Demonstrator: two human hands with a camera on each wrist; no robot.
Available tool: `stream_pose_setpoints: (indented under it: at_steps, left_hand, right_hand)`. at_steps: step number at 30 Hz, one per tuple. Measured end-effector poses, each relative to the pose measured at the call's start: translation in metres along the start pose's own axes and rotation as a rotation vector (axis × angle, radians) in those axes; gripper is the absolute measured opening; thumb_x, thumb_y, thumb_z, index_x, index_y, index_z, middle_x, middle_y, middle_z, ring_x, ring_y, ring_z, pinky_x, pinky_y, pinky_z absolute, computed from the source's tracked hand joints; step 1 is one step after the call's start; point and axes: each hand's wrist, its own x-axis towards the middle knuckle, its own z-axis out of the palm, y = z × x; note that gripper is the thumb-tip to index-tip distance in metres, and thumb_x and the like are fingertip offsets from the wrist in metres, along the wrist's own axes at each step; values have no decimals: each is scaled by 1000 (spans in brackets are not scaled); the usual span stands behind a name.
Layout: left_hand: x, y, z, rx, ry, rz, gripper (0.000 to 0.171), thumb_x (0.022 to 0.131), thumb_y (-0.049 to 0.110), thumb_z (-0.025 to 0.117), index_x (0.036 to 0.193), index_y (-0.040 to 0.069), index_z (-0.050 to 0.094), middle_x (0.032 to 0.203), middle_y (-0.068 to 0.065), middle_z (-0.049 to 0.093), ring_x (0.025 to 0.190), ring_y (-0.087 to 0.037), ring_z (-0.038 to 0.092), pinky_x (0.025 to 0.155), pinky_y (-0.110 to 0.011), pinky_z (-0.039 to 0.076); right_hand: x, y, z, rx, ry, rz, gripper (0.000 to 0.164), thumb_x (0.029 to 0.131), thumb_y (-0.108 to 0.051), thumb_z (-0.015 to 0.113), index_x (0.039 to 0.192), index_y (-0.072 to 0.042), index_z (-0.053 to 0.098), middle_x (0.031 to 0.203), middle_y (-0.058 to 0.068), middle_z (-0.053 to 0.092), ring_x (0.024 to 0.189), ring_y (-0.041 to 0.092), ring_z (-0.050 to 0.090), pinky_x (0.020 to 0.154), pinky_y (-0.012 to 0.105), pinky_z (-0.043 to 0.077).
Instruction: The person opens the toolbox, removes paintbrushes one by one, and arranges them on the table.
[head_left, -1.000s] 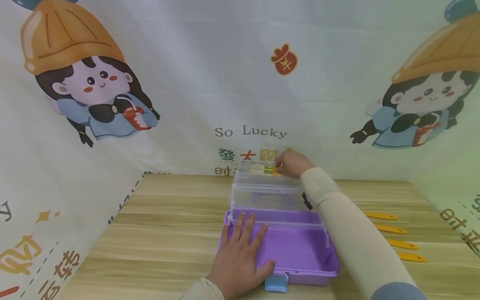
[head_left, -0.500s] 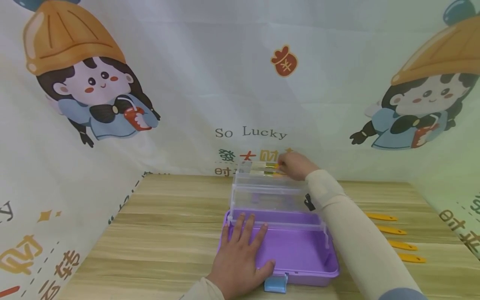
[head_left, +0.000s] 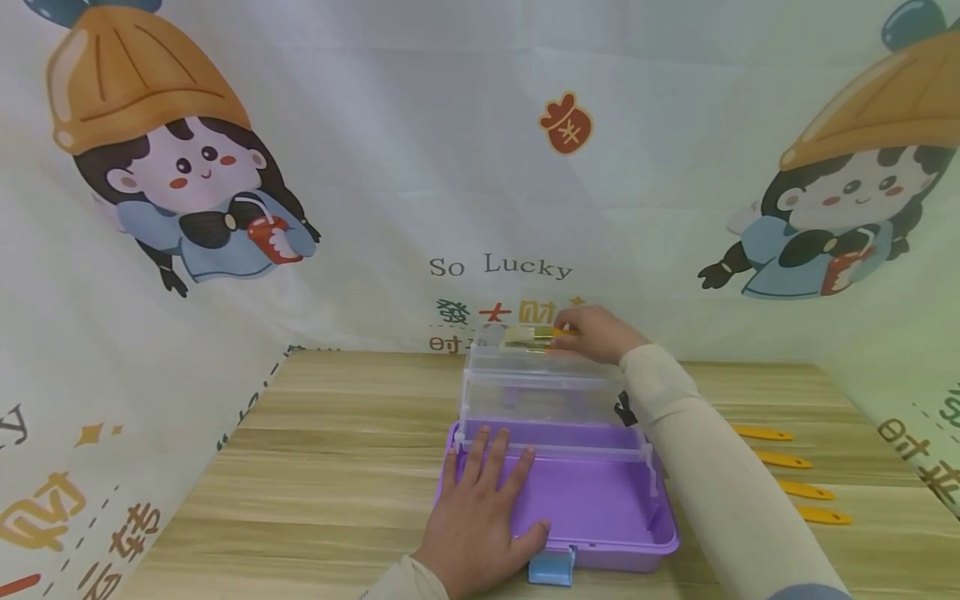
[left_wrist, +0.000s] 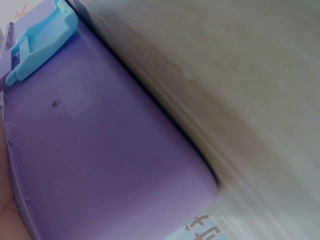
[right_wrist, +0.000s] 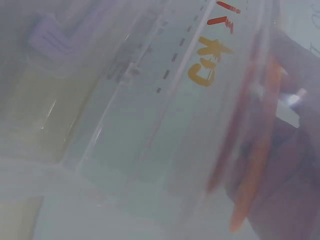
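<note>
A purple box [head_left: 585, 500] stands unfolded on the table, with clear trays [head_left: 543, 400] raised in tiers behind it. My left hand [head_left: 480, 512] rests on its front left rim, fingers straight and spread. Beside the thumb is the light blue latch [head_left: 551, 567], which also shows in the left wrist view. At the top tray, my right hand [head_left: 596, 333] pinches the yellow-orange handle of a flat paintbrush [head_left: 525, 334], its pale bristles pointing left. Just below it, a second brush is partly covered. Through hazy clear plastic, the right wrist view shows an orange handle [right_wrist: 257, 170] at the fingers.
Several yellow handles [head_left: 806, 489] lie in a row on the wooden table [head_left: 315, 467] to the right, their left ends hidden by my right forearm. A printed cloth [head_left: 405, 167] hangs close behind the trays and along both sides.
My right hand has shifted slightly right at the top tray, and the brush it holds now overlaps the other one more. My left hand and the box have stayed put.
</note>
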Motion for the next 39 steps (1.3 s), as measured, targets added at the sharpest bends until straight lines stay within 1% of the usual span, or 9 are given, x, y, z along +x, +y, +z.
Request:
stream_pose_setpoints:
  at_steps: [5,9,13,16,19,21,26,30,39]
  left_hand:
    - [0,0,0,11,9,3,76,92,66,43,154,23,40,159,-15,31,148,-37,19,111,-63,24]
    - [0,0,1,17,29,10,76,91,66,43,153,22,41,158,-16,32,147,-38,21,110,-64,25]
    - [0,0,1,13,45,19,76,91,66,44,152,21,42,158,-16,33,147,-38,22,110,-64,25]
    - [0,0,1,9,39,20,76,91,66,44,153,21,42,158,-16,32,147,-38,21,110,-64,24]
    - [0,0,1,3,24,13,76,92,66,43,153,22,41,159,-15,31,147,-37,20,111,-64,23]
    - [0,0,1,2,28,13,75,92,65,43,153,22,41,158,-16,31,147,-37,20,111,-64,23]
    - [0,-1,2,1,46,19,74,91,64,45,151,21,44,157,-16,33,146,-38,23,110,-64,25]
    - [0,0,2,-7,36,17,74,92,64,45,152,21,43,158,-15,32,147,-38,22,110,-64,25]
    - [0,0,3,-11,42,19,75,91,65,45,152,20,43,158,-16,32,146,-39,22,110,-64,24]
  right_hand:
    - [-3,-2,-2,-18,45,12,28,93,-26,67,112,-5,70,109,10,72,98,27,66,90,46,51]
    - [-8,-4,-5,-31,73,18,31,94,-24,66,116,-2,70,112,14,71,103,31,65,94,48,49]
    - [-15,-5,-8,-51,90,-6,31,95,-21,65,115,2,69,119,19,67,115,37,59,102,51,43]
    - [-20,-7,-11,-59,101,-13,31,95,-20,65,116,3,69,122,22,64,118,39,56,103,51,42]
    - [-26,-9,-13,-52,108,-6,32,95,-20,66,117,2,69,119,21,63,112,36,58,99,50,45]
    - [-32,-10,-15,-42,109,3,33,95,-21,65,119,2,68,117,18,62,107,34,59,96,50,46]
    - [-52,-10,-20,-29,140,16,35,96,-22,65,121,2,67,110,16,61,99,31,59,90,49,48]
    - [-69,-8,-22,-37,176,14,34,96,-22,66,120,2,68,103,12,60,91,28,58,84,47,48]
    - [-107,-3,-27,-64,224,3,32,94,-20,68,118,1,69,96,8,58,85,24,55,78,45,48]
